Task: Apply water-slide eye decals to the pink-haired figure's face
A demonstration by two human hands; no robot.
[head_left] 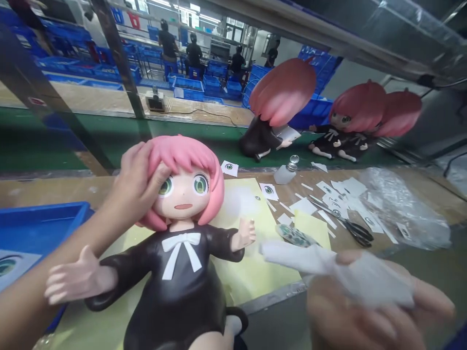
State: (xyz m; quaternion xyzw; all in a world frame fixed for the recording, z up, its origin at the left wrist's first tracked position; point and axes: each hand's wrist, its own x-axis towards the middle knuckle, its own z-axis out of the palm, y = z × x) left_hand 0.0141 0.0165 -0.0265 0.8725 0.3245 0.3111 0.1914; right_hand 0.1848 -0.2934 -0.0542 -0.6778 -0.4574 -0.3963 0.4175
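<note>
Two hands: left hand (136, 182) grips doll (178, 233) head, right hand (375, 306) holds cloth (343, 272).

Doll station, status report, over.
Left hand gripping the doll by its pink hair. Right hand holding a white cloth, clear of the doll. Scissors and paper scraps lie beyond.

Bright overhead factory light, soft shadows, wide-angle bending at edges, near hands blurred
</note>
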